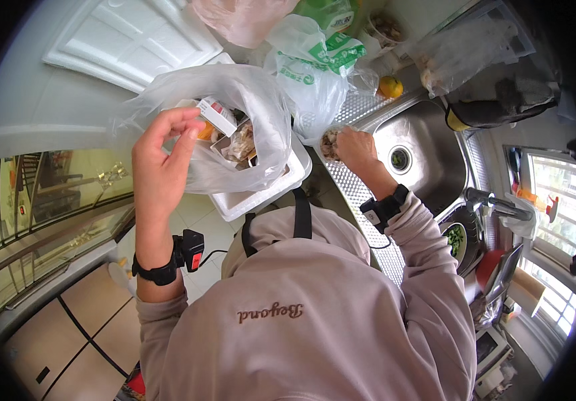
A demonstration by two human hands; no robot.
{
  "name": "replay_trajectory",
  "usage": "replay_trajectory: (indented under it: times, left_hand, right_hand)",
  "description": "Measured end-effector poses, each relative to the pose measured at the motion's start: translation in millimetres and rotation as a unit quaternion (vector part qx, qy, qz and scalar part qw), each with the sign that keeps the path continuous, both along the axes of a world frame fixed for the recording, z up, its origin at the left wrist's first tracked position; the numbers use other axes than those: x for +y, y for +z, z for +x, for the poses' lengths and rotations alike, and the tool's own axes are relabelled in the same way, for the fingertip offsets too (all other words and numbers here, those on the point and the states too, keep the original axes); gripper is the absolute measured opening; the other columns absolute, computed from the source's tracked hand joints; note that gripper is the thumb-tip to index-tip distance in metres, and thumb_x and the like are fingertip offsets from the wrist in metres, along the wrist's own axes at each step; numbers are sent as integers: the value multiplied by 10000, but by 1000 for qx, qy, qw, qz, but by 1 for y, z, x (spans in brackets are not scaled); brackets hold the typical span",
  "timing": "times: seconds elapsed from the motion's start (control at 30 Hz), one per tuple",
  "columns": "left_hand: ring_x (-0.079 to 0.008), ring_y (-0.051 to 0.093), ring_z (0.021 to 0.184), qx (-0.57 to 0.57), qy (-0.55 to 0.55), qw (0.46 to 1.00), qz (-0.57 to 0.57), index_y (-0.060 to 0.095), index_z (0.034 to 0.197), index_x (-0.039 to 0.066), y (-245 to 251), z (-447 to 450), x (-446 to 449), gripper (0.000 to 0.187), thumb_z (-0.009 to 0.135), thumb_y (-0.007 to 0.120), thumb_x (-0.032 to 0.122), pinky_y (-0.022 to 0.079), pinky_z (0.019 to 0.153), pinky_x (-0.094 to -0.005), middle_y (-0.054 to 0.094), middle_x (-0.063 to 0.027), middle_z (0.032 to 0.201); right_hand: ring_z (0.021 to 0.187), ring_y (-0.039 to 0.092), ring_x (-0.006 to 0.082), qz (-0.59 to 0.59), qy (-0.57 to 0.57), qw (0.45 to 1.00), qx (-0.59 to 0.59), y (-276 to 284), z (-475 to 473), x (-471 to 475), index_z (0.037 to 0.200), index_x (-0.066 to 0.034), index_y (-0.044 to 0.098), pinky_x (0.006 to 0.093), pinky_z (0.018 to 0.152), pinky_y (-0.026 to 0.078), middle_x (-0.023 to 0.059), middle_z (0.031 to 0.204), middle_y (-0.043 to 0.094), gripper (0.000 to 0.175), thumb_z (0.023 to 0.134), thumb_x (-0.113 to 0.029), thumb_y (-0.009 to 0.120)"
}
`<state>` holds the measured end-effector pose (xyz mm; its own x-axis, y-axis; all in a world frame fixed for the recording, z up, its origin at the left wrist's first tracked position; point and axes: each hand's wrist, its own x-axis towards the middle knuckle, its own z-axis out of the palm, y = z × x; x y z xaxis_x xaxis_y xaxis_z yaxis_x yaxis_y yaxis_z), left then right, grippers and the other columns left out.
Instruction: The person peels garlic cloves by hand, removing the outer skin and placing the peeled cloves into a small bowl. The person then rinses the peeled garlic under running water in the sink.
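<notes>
My left hand (160,155) is over the left side of a clear plastic bag (263,85), fingers loosely curled and thumb apart from them. Close to its fingertips is a small white printed box (220,118); I see no grip on it. Orange peel (207,131) and brownish scraps (240,143) lie inside the bag, which sits in a white foam box (233,204). At the counter edge, my right hand (360,150) reaches into a small round container of brown pieces (329,143). Its fingertips are hidden, so a grip there is unclear.
A steel sink (426,145) lies right of my right hand, with a faucet (498,205) at its near side. Behind are a white and green plastic bag (313,75), an orange fruit (390,87) and a foam lid (132,40). Chopped greens (454,238) sit in a bowl.
</notes>
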<state>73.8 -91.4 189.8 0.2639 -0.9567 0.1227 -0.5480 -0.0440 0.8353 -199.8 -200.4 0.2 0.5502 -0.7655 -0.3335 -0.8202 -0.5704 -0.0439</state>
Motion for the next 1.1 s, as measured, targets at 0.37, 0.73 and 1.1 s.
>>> replay_trajectory:
  times: [0.37,0.73,1.1]
  left_hand:
    - [-128,602,831,21,-13,1000,-7,583,1000,-16,0,5,-3,167,841,540,14,452,787,-258,643,-79,877]
    - [-119,596,808,23,-22,999,-10,587,986,-15,-5,9,-6,152,843,557,27,457,764,-255,649,-82,862]
    - [-125,602,804,12,-26,1000,-11,587,988,-15,-4,9,-7,155,844,556,35,460,768,-261,651,-81,872]
  right_hand:
    - [719,633,274,10,-114,975,-188,25,-20,-3,756,-39,653,365,638,495,119,787,625,234,709,-265,616]
    - [688,626,266,119,-224,939,-231,22,-40,-7,809,-84,682,351,638,487,102,705,640,250,693,-305,663]
    - [687,621,276,-81,-120,980,-134,13,-15,8,768,-73,621,381,612,498,97,849,592,150,752,-221,609]
